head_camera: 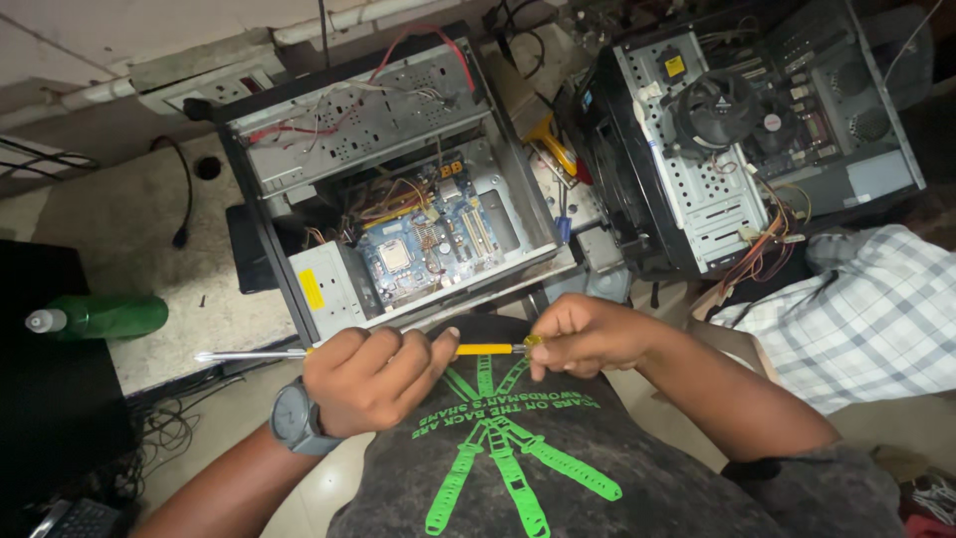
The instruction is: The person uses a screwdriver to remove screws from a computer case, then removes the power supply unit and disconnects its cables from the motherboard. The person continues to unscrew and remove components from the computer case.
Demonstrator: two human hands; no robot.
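Head view: both hands [370, 379] [588, 337] grasp a yellow-handled screwdriver [398, 351].

left hand [373, 377] – grips screwdriver [378, 351] | right hand [588, 337] – pinches its yellow end | open computer case [398, 189] ahead

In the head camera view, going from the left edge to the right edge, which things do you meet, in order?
Green bottle → open computer case with blue motherboard → second open computer case with round fan → checked cloth. Below them, the left hand comes before the right hand, both on a yellow screwdriver.
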